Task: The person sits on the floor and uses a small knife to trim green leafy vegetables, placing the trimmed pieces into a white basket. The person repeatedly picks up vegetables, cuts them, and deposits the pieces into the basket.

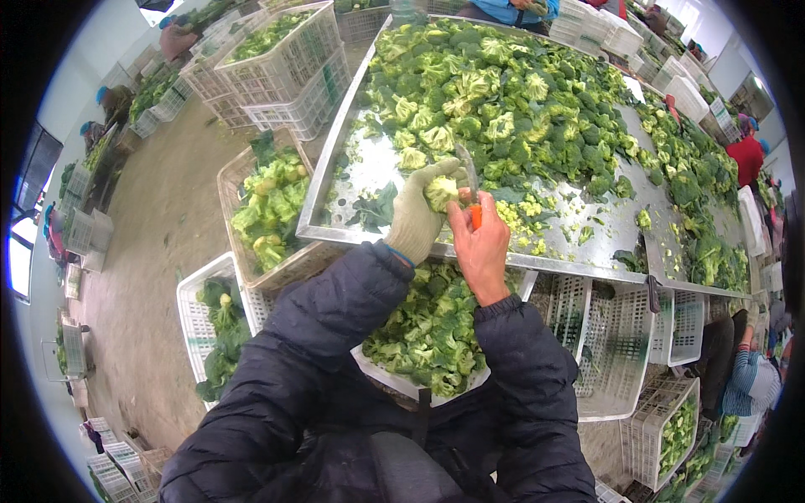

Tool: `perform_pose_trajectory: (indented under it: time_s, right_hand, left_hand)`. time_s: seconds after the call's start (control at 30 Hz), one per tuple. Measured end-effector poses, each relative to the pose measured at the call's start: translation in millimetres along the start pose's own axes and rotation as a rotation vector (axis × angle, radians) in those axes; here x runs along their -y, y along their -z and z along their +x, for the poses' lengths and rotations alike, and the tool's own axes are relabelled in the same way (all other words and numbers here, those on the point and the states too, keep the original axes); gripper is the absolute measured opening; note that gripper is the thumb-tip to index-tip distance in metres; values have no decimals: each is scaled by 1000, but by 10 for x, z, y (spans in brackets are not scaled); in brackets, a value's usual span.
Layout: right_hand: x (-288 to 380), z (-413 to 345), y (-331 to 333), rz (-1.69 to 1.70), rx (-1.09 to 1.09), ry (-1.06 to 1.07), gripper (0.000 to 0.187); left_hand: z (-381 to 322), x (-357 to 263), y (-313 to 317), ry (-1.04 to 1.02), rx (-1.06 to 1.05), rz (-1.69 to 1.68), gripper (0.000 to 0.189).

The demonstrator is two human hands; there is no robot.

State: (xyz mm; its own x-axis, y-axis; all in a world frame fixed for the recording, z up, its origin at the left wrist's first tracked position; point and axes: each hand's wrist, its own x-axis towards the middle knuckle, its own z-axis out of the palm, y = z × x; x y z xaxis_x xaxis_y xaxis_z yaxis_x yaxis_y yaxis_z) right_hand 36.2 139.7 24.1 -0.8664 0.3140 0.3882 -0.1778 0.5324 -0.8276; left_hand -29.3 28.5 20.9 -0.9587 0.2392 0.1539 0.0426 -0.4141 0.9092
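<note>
My left hand, in a pale knitted glove, holds a broccoli floret with its cut stem side turned up. My bare right hand grips a knife by its orange handle, the blade pointing away from me beside the floret. Its fingertips touch the floret's right side. Both hands are above the near edge of a metal table. A large heap of broccoli florets lies on the table beyond them. Below my forearms, a white crate holds cut florets.
A brown crate of trimmed stalks and a white crate with broccoli stand at the left. Stacked crates rise behind. Another knife hangs at the table's edge, above white crates. Several co-workers are around the room.
</note>
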Motion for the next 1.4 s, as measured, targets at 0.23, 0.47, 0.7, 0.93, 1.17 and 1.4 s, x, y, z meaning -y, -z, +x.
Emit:
perform_pose_trajectory:
  time_s: [0.23, 0.47, 0.7, 0.93, 1.17, 1.4]
  right_hand:
    - [-82, 148, 127, -42, 83, 37, 24]
    - [-51, 297, 345, 141, 290, -175, 24]
    - [-53, 276, 516, 759, 418, -515, 14]
    - [-93, 323, 503, 763, 325, -462, 24]
    - [-39, 287, 351, 195, 31, 2, 25]
    - [-100, 156, 404, 16, 193, -31, 33]
  left_hand:
    - [-70, 35, -56, 225, -47, 189, 44]
    - [-71, -109, 94, 458, 109, 219, 47]
    - [-68, -264, 155, 535, 180, -88, 36]
    - [-83, -316, 116, 443, 281, -143, 39]
    - [-97, -307, 85, 354, 166, 71, 36]
    - [-65, -370, 56, 312, 142, 135, 34]
